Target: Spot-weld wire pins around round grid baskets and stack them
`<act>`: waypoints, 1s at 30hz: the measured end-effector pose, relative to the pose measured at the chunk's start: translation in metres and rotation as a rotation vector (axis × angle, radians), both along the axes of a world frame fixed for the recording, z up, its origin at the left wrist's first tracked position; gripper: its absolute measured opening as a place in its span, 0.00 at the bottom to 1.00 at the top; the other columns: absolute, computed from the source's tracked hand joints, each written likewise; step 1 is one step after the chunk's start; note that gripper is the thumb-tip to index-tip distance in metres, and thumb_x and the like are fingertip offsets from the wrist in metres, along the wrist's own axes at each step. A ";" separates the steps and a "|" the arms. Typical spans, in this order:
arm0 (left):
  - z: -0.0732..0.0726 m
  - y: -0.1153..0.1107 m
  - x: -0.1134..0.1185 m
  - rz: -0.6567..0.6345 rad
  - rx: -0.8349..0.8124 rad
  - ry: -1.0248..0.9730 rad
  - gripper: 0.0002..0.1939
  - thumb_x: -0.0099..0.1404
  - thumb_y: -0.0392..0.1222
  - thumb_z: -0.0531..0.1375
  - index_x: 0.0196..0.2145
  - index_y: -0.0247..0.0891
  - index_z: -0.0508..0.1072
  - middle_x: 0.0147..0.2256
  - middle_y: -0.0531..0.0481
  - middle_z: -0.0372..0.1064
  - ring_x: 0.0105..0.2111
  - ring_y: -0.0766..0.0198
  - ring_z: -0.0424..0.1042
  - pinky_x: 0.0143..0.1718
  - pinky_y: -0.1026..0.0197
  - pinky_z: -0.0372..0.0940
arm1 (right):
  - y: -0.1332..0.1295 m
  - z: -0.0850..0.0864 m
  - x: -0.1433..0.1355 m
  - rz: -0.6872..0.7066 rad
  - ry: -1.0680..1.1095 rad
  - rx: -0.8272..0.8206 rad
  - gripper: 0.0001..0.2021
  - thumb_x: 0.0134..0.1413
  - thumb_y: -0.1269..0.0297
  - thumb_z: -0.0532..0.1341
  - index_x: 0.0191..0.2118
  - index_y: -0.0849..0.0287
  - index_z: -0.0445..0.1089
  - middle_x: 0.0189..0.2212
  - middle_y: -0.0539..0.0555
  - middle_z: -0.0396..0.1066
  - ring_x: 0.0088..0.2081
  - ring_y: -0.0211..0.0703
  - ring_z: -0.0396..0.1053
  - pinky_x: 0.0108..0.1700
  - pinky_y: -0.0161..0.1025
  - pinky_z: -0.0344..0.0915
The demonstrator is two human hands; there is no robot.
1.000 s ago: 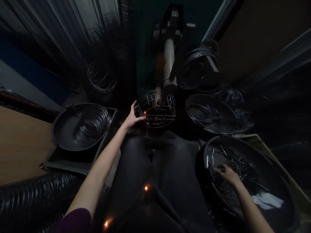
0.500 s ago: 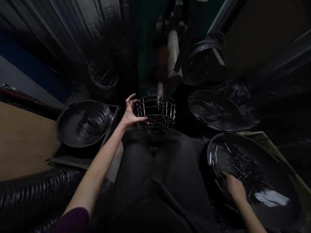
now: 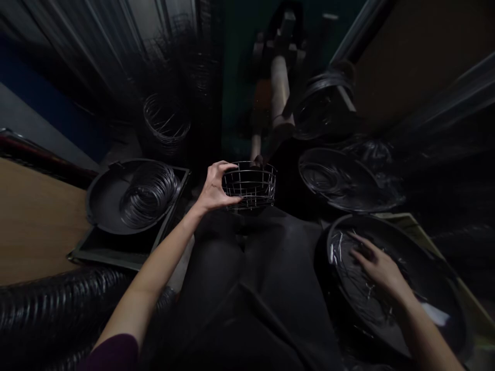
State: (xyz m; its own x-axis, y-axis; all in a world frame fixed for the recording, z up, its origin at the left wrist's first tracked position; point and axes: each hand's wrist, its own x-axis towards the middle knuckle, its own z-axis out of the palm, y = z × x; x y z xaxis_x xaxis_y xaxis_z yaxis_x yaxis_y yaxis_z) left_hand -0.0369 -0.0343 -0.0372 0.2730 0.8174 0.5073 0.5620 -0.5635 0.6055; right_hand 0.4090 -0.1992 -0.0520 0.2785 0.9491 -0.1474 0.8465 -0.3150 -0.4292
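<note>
My left hand [image 3: 216, 186] is wrapped round the left side of a round wire basket [image 3: 251, 186], thumb along its lower near edge and fingers on the top rim. The basket sits just beyond my knees, at the tip of a machine's arm [image 3: 256, 149]. Over a wide dark basin [image 3: 436, 257] on the right, my right hand [image 3: 377, 265] reaches in with its fingers apart, somewhat blurred. Short metal wire pieces [image 3: 338, 250] lie in that basin near the fingertips. Nothing shows plainly in the right hand.
A dark basin [image 3: 102, 206] on the left holds a coil of wire rings [image 3: 149, 196]. More wire rings [image 3: 167, 118] stand behind it. Another basin [image 3: 348, 154] with wire rings is at the right. A stack of dark rings [image 3: 58, 299] lies lower left.
My right hand has moved up and forward within the basin, fingers spreading. My left hand has closed more firmly round the basket, which has shifted slightly down towards me.
</note>
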 end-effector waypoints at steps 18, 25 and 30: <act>0.006 -0.013 0.031 -0.046 -0.131 0.024 0.33 0.45 0.48 0.74 0.50 0.47 0.74 0.55 0.43 0.55 0.58 0.44 0.58 0.61 0.39 0.59 | 0.096 0.046 -0.200 0.733 -0.357 0.481 0.18 0.65 0.62 0.55 0.58 0.54 0.71 0.51 0.54 0.74 0.33 0.41 0.77 0.28 0.34 0.66; 0.003 -0.004 0.036 -0.044 -0.142 -0.011 0.33 0.45 0.45 0.74 0.50 0.45 0.73 0.55 0.42 0.55 0.58 0.44 0.59 0.61 0.40 0.59 | 0.117 0.046 -0.195 0.803 -0.462 0.590 0.15 0.64 0.64 0.57 0.53 0.50 0.74 0.48 0.49 0.76 0.28 0.38 0.76 0.28 0.34 0.65; 0.002 0.002 0.035 -0.031 -0.138 -0.013 0.34 0.45 0.44 0.74 0.51 0.46 0.73 0.55 0.43 0.55 0.58 0.44 0.59 0.61 0.40 0.60 | 0.122 0.047 -0.194 0.812 -0.470 0.558 0.16 0.62 0.67 0.57 0.53 0.51 0.74 0.49 0.50 0.75 0.29 0.38 0.76 0.28 0.33 0.64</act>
